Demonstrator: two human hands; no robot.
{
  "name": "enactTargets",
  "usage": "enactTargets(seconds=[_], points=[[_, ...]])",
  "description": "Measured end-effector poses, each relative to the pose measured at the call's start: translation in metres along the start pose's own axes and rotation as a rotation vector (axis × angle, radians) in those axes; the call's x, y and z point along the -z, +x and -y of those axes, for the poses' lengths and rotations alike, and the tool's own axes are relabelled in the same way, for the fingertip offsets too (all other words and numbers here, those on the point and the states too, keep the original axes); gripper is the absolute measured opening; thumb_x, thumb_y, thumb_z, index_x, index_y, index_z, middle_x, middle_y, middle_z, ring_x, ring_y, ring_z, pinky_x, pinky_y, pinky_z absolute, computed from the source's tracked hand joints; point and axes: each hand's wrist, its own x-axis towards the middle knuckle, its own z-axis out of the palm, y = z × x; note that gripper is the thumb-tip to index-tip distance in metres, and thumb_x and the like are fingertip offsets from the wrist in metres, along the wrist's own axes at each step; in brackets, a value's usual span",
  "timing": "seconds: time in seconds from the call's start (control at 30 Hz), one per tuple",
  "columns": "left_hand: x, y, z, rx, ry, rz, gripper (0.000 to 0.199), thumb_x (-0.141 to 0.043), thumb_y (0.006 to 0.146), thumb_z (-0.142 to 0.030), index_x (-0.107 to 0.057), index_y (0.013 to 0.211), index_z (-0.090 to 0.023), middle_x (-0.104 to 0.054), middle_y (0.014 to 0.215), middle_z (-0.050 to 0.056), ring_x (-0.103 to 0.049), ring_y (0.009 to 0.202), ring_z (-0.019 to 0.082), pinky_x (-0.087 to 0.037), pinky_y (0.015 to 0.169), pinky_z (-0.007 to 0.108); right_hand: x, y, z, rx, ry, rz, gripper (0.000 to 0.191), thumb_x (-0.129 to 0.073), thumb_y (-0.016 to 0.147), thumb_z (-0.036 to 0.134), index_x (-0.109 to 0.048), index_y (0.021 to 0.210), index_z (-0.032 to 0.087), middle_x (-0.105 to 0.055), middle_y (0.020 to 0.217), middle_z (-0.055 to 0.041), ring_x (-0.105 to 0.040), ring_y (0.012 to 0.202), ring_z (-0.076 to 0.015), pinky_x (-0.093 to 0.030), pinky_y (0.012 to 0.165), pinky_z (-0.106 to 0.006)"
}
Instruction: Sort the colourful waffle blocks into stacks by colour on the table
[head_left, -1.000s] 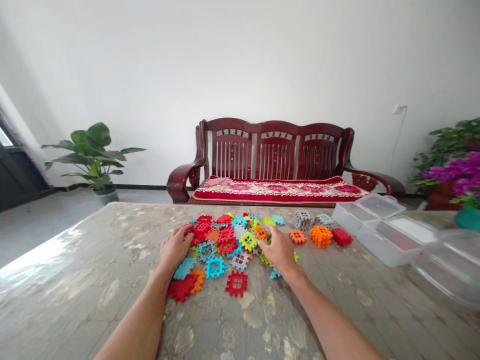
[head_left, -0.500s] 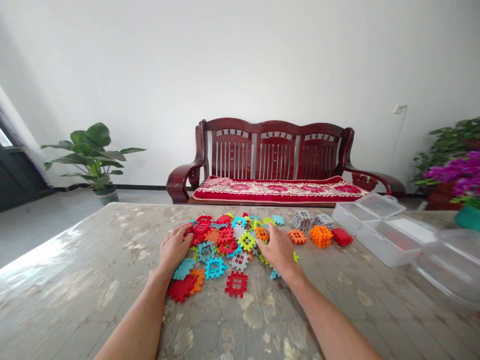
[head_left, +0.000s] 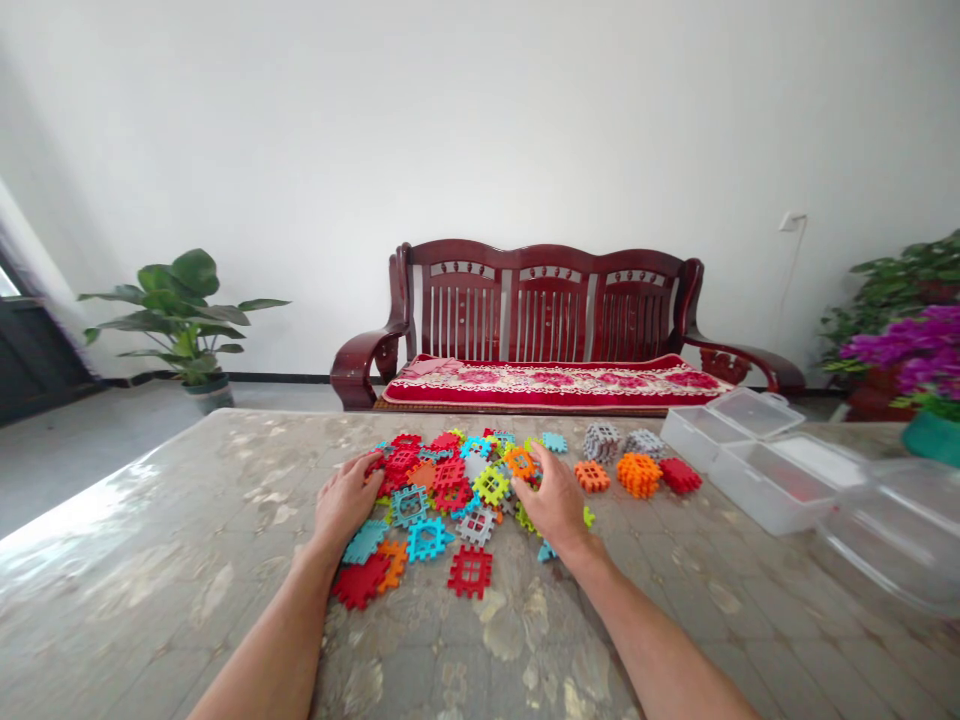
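Note:
A loose pile of red, blue, lime, grey and orange notched plastic pieces covers the middle of the table [head_left: 420, 660]. At its left edge my left hand [head_left: 349, 500] rests against red pieces [head_left: 396, 462], fingers loosely bent and thumb apart, holding nothing visible. On the pile's right side, my right hand [head_left: 556, 500] has its thumb and index finger at an orange square piece [head_left: 519, 462], which sits slightly tilted. Nearest me lie a red window-shaped piece [head_left: 470, 572], a bright blue piece [head_left: 427, 539] and a solid red piece [head_left: 361, 581].
Right of the pile stand grey stacks [head_left: 602, 441], an orange stack [head_left: 640, 475], orange pieces [head_left: 592, 477] and red pieces [head_left: 681, 476]. Farther right are clear plastic boxes [head_left: 776, 485] with lids and purple flowers [head_left: 911, 350]. Beyond the table is a wooden bench [head_left: 551, 300].
The orange piece at my right fingertips has shifted slightly away from me and tilted. My left hand is almost unmoved. The whole view has shifted a little.

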Motion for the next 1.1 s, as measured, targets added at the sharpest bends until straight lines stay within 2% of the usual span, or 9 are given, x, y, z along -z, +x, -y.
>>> enactTargets(seconds=[0.2, 0.37, 0.53, 0.67, 0.87, 1.1], points=[[-0.001, 0.0, 0.002, -0.001, -0.03, -0.009, 0.047, -0.042, 0.092, -0.041, -0.063, 0.132, -0.028, -0.06, 0.141, 0.005, -0.057, 0.126, 0.027, -0.043, 0.107, 0.043, 0.012, -0.005, -0.023, -0.046, 0.195, -0.001, 0.06, -0.061, 0.076, 0.039, -0.054, 0.133, 0.02, -0.069, 0.119, -0.0104, -0.065, 0.108, -0.0263, -0.051, 0.095, -0.043], [0.001, -0.002, 0.002, -0.003, -0.086, -0.007, 0.044, -0.044, 0.093, -0.041, -0.063, 0.13, -0.028, -0.062, 0.139, 0.004, -0.056, 0.127, 0.024, -0.042, 0.108, 0.04, 0.036, -0.018, -0.047, 0.039, 0.259, 0.048, 0.059, -0.059, 0.078, 0.04, -0.053, 0.133, 0.02, -0.066, 0.126, -0.0109, -0.064, 0.109, -0.0248, -0.051, 0.096, -0.042], [0.002, -0.003, 0.001, 0.02, -0.154, -0.012, 0.045, -0.043, 0.094, -0.042, -0.062, 0.132, -0.027, -0.063, 0.138, 0.003, -0.056, 0.127, 0.022, -0.04, 0.11, 0.039, 0.044, -0.033, -0.068, -0.006, 0.267, 0.026, 0.059, -0.06, 0.078, 0.043, -0.054, 0.133, 0.02, -0.065, 0.126, -0.0115, -0.066, 0.089, -0.0226, -0.056, 0.076, -0.039], [0.0, -0.004, 0.004, 0.022, -0.242, 0.011, 0.047, -0.044, 0.093, -0.041, -0.06, 0.134, -0.024, -0.063, 0.139, 0.004, -0.056, 0.127, 0.021, -0.04, 0.111, 0.037, 0.042, -0.035, -0.071, -0.006, 0.291, -0.013, 0.06, -0.059, 0.078, 0.046, -0.054, 0.132, 0.02, -0.063, 0.129, -0.0127, -0.065, 0.081, -0.0209, -0.055, 0.067, -0.035], [-0.006, -0.013, 0.013, -0.062, -0.29, 0.01, 0.048, -0.043, 0.093, -0.041, -0.06, 0.134, -0.022, -0.062, 0.139, 0.005, -0.057, 0.127, 0.021, -0.041, 0.11, 0.037, 0.039, -0.036, -0.073, 0.006, 0.242, 0.048, 0.059, -0.059, 0.077, 0.046, -0.054, 0.131, 0.022, -0.066, 0.126, -0.0094, -0.065, 0.083, -0.0204, -0.055, 0.077, -0.037], [-0.003, -0.019, 0.009, -0.073, -0.165, -0.011, 0.043, -0.046, 0.093, -0.038, -0.064, 0.13, -0.024, -0.062, 0.138, 0.006, -0.057, 0.126, 0.022, -0.042, 0.109, 0.037, 0.038, -0.035, -0.078, -0.056, 0.276, 0.07, 0.061, -0.06, 0.076, 0.047, -0.055, 0.13, 0.021, -0.066, 0.125, -0.0102, -0.066, 0.085, -0.0211, -0.055, 0.081, -0.038]])
